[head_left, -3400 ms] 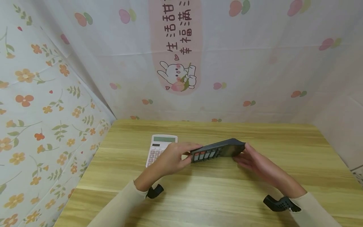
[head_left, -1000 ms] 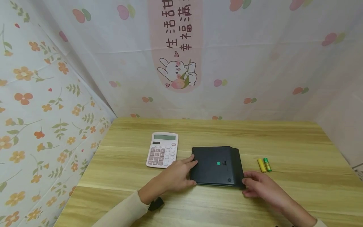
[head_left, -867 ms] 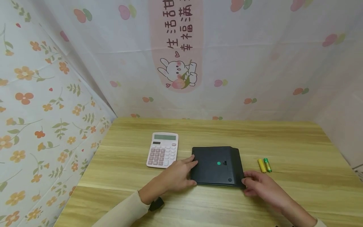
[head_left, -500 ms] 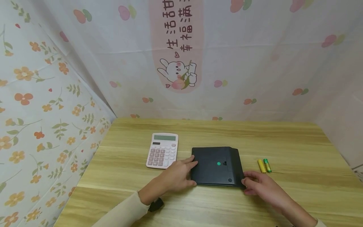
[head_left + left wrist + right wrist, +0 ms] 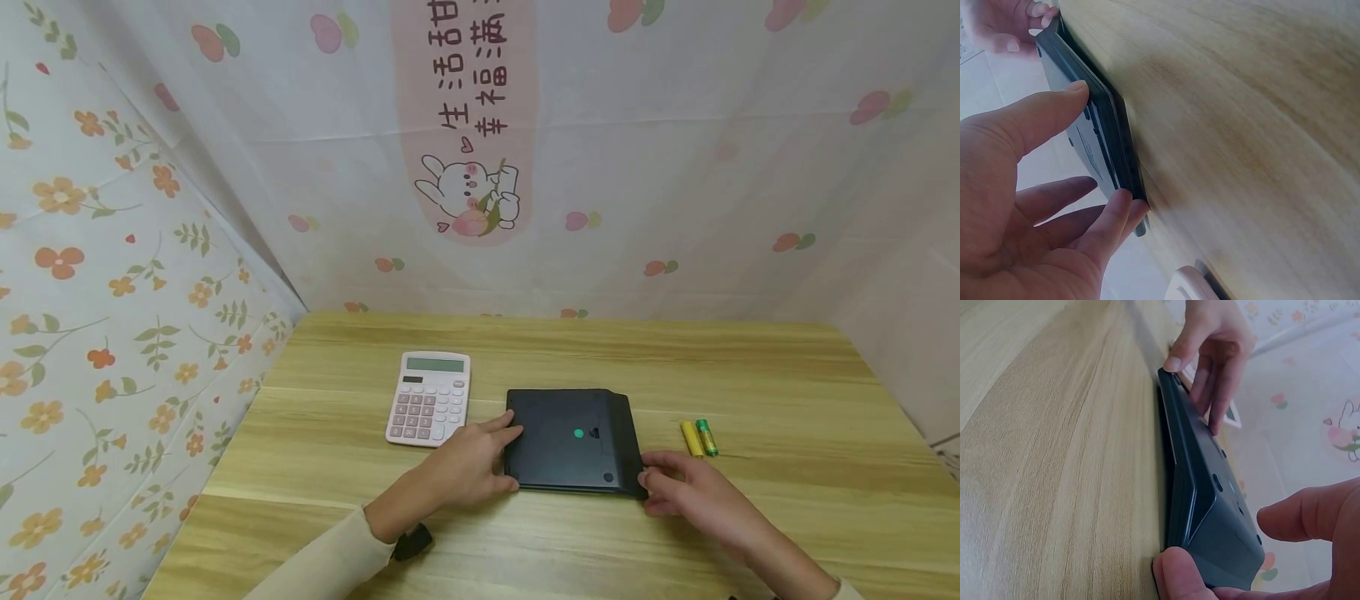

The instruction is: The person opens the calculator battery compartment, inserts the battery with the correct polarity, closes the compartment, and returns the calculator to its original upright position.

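Observation:
A black calculator (image 5: 562, 442) lies face down on the table, its back panel with a green dot and a small battery-cover latch turned up. My left hand (image 5: 468, 462) holds its left edge, thumb at the near corner and fingers further along, as the left wrist view shows. At the thicker right end, the fingers of my right hand (image 5: 686, 487) curl about the near corner. In the right wrist view the right thumb (image 5: 1297, 515) stands over the back panel; whether it touches is unclear. The keys and screen are hidden underneath.
A white and pink calculator (image 5: 430, 398) lies face up just left of the black one. Right of it lie a yellow battery (image 5: 692, 439) and a green battery (image 5: 707, 437), side by side. Patterned cloth (image 5: 600, 167) hangs behind the wooden table (image 5: 480, 550).
Over three seconds ago both hands held the black calculator raised and tilted; it has come down flat, face down. The batteries have come into view. Over the last second nothing visibly moves.

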Demonstrator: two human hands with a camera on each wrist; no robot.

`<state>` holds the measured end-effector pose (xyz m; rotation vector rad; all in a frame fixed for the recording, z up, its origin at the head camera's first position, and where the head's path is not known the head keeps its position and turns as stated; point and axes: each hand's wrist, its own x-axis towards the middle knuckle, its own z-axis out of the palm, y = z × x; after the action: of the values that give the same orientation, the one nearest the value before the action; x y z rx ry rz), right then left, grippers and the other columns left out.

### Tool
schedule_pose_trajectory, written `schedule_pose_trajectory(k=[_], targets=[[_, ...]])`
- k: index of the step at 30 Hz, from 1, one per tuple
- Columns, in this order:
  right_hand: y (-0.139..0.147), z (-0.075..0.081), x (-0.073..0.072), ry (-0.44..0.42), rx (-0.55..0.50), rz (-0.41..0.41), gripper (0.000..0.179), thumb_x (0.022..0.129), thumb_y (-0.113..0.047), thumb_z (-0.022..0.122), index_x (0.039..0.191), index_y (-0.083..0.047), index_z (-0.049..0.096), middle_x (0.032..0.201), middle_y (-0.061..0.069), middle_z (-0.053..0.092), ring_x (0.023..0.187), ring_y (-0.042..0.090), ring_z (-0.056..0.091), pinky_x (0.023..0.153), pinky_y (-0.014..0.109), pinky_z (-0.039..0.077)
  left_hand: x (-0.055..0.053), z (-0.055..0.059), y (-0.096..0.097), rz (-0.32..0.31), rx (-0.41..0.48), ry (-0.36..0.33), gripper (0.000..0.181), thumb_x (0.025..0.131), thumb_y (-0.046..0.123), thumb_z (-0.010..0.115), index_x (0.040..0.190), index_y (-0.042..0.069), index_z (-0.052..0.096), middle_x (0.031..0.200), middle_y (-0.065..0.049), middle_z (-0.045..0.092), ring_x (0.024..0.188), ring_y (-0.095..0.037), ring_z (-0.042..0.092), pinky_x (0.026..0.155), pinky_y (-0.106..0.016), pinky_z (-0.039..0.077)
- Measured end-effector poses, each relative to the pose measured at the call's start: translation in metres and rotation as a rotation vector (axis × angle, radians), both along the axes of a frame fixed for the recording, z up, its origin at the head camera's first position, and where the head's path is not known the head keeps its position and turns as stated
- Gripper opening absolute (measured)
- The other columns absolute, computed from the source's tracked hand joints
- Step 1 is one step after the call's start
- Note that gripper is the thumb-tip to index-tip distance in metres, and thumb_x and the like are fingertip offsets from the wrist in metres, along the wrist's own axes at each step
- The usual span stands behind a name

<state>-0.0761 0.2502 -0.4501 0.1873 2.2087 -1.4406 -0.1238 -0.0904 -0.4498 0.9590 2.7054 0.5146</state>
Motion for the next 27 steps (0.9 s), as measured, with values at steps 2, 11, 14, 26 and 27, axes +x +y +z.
schedule_pose_trajectory(k=[2, 11, 14, 26, 27], targets=[[0.0000, 0.0004, -0.0001, -0.001, 0.000, 0.002, 0.065, 0.111, -0.021, 0.058, 0.154, 0.023, 0.040, 0.146, 0.041, 0.058, 0.105, 0.033, 0.079, 0.093, 0.047, 0.063, 0.0001, 0.0003, -0.0001, 0.000, 0.003, -0.001, 0.071, 0.094, 0.031, 0.089, 0.152, -0.001, 0.064, 0.164, -0.023, 0.051, 0.146, -0.033, 0.058, 0.114, -0.042, 0.051], [0.0035, -0.0010, -0.0001, 0.024, -0.015, 0.001, 0.061, 0.111, -0.020, 0.057, 0.152, 0.024, 0.043, 0.143, 0.039, 0.061, 0.099, 0.032, 0.079, 0.089, 0.043, 0.064, -0.0006, 0.0012, -0.0002, 0.017, 0.023, -0.019, 0.072, 0.094, 0.030, 0.089, 0.153, -0.003, 0.062, 0.164, -0.023, 0.051, 0.147, -0.033, 0.056, 0.114, -0.042, 0.051], [0.0047, -0.0018, -0.0011, 0.031, -0.016, -0.004, 0.060, 0.111, -0.019, 0.057, 0.152, 0.023, 0.045, 0.141, 0.037, 0.063, 0.097, 0.030, 0.078, 0.086, 0.042, 0.065, -0.0012, 0.0013, -0.0006, 0.023, 0.033, -0.027, 0.073, 0.095, 0.031, 0.088, 0.153, -0.004, 0.061, 0.165, -0.023, 0.050, 0.148, -0.034, 0.055, 0.114, -0.042, 0.051], [0.0085, -0.0024, -0.0071, 0.055, 0.012, 0.017, 0.059, 0.112, -0.023, 0.057, 0.153, 0.018, 0.048, 0.117, 0.014, 0.074, 0.098, 0.026, 0.072, 0.083, 0.037, 0.063, -0.0071, 0.0001, -0.0020, 0.006, 0.052, -0.039, 0.075, 0.097, 0.035, 0.084, 0.156, -0.003, 0.058, 0.170, -0.021, 0.045, 0.153, -0.035, 0.049, 0.121, -0.045, 0.044], [0.0088, -0.0025, -0.0075, 0.058, 0.013, 0.021, 0.060, 0.112, -0.023, 0.057, 0.153, 0.018, 0.047, 0.119, 0.014, 0.074, 0.099, 0.027, 0.072, 0.084, 0.037, 0.063, -0.0078, -0.0002, -0.0019, 0.005, 0.051, -0.042, 0.075, 0.098, 0.036, 0.083, 0.157, -0.003, 0.057, 0.171, -0.020, 0.044, 0.154, -0.035, 0.048, 0.122, -0.045, 0.043]])
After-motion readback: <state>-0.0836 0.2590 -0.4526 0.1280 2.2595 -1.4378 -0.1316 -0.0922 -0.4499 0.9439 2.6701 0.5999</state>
